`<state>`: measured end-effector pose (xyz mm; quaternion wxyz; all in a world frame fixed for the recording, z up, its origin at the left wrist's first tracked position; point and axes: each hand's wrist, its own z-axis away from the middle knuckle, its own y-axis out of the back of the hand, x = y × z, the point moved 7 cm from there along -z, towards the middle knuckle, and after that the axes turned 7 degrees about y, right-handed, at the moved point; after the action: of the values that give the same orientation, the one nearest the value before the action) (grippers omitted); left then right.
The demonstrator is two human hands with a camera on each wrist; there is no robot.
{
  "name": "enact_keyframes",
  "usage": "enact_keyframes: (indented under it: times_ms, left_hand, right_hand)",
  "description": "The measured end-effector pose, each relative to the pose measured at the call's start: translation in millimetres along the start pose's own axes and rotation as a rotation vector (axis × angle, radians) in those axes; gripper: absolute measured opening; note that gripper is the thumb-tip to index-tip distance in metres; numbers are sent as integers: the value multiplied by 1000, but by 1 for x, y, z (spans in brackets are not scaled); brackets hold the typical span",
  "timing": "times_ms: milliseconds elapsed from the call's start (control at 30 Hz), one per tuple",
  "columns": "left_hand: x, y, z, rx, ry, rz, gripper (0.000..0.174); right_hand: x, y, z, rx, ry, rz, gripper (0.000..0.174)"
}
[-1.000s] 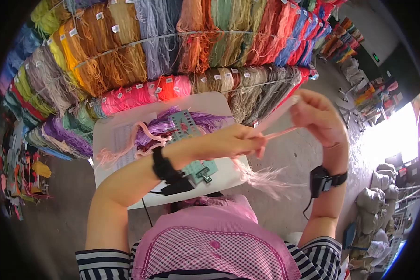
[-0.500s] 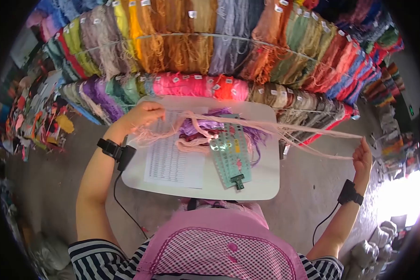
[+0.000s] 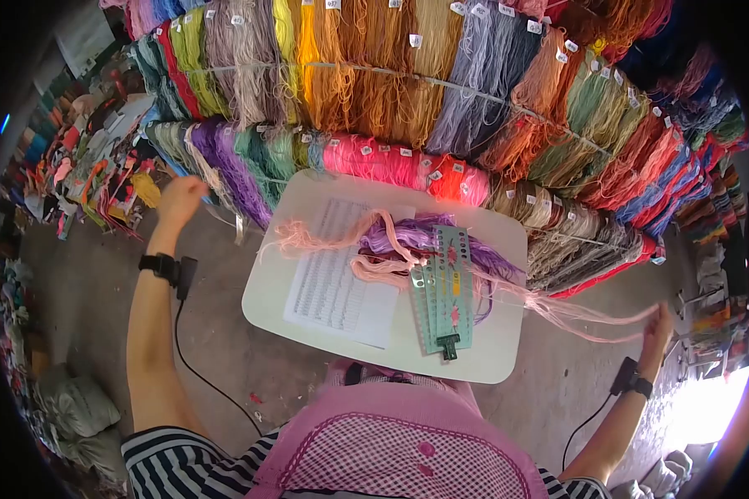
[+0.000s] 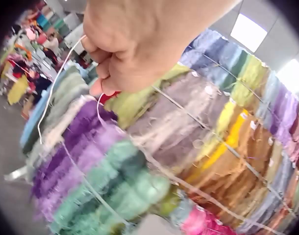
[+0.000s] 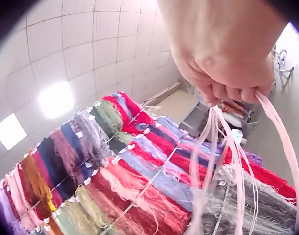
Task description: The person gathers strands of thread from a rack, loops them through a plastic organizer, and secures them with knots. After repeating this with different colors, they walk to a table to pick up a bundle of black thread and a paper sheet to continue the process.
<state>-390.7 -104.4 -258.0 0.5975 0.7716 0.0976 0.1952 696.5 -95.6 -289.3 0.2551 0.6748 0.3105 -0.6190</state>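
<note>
Far left of the table, the left hand (image 3: 181, 204) is raised with curled fingers; in the left wrist view the hand (image 4: 125, 54) pinches a thin pale strand (image 4: 54, 88). Off the table's right side, the right hand (image 3: 659, 328) grips pale pink yarn (image 3: 591, 314) that stretches back to the table. In the right wrist view the fingers of the hand (image 5: 233, 68) curl round the pink strands (image 5: 282, 132), which hang in separate bunches. A pink hank (image 3: 341, 236) and purple yarn (image 3: 408, 235) lie beside the green punched cards (image 3: 462, 295), held by a black clip (image 3: 448, 347).
A white table (image 3: 266, 291) stands before the person, with a printed sheet (image 3: 341, 303) on it. Behind it, racks hold tagged hanks of many colours (image 3: 374, 83). A heap of mixed yarn (image 3: 100, 170) lies at the left, sacks (image 3: 79, 407) below it.
The hands were close together over the table, then moved apart. The left hand has gone further left and the right further out, drawing the pink yarn off the table's right side. The head view has shifted.
</note>
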Motion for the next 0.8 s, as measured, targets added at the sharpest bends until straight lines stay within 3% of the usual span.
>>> enact_keyframes:
  times_ms: [67,100,133,167,200,267,333,367,400,467,567,633,667,733,767,800]
  left_hand:
    - [119,11,30,-303,-317,434,21]
    - [175,23,52,-422,-339,551,19]
    - [221,31,72,-515,-390,765,17]
    - [262,37,87,-575,-506,741,16]
    - [300,51,106,-658,-569,825,16]
    - [350,62,125,-742,-645,913,16]
    - [379,68,129,-728,-744,1015,19]
    - [381,65,122,-730,-751,1020,19]
    - [375,59,101,-609,-694,1041,20]
    - [349,46,61,-409,-564,956,23]
    - [265,3,-1,-133,-373,732,23]
    - [210,-24,-18,61,-228,177,22]
    - [210,-29,-12,54,-238,184,22]
    - [227,-14,36,470,-571,101,22]
    - [248,-22,51,-189,-277,574,17]
    - [277,-33,83,-535,-314,829,25]
  right_hand:
    - [-21,-110,53,-171,-11,-57,21]
    - [-37,-166,91,-310,3,-5,17]
    - [-57,-223,136,-331,100,46,18]
    - [-69,-267,165,-579,384,206,19]
    - [-82,-310,210,-630,199,63,20]
    - [-97,-378,284,-836,185,37,22]
    - [-97,-425,346,-1016,-9,-244,25]
    - [-96,-437,365,-1090,-146,-380,26]
    - [-95,-435,363,-1086,-142,-377,26]
    - [-89,-433,384,-1347,-389,-506,28]
    - [-78,-399,363,-1280,-416,-418,29]
    - [-72,-380,349,-1218,-372,-324,30]
    - [-65,-372,345,-1208,-398,-294,31]
    - [-57,-365,343,-1168,-463,-281,37]
    - [-56,-366,346,-1156,-466,-273,37]
    - [-56,-369,352,-1169,-472,-288,38]
